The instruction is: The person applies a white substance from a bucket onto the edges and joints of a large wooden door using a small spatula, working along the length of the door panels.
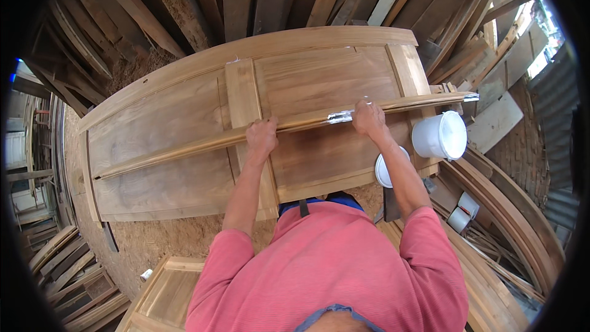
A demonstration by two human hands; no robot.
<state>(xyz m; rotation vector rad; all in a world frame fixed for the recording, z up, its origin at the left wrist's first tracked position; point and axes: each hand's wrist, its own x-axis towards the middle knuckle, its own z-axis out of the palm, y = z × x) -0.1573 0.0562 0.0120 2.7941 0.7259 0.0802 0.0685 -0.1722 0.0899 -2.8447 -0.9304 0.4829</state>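
Wooden strips (178, 154) | spanning the panelled door (243, 95) lengthwise | my left grip (262, 135) and right grip (369, 118) both curled round them | set apart, I judge, to steady so long a length

The right hand (369, 119) partly hides the wooden strip (301, 123).
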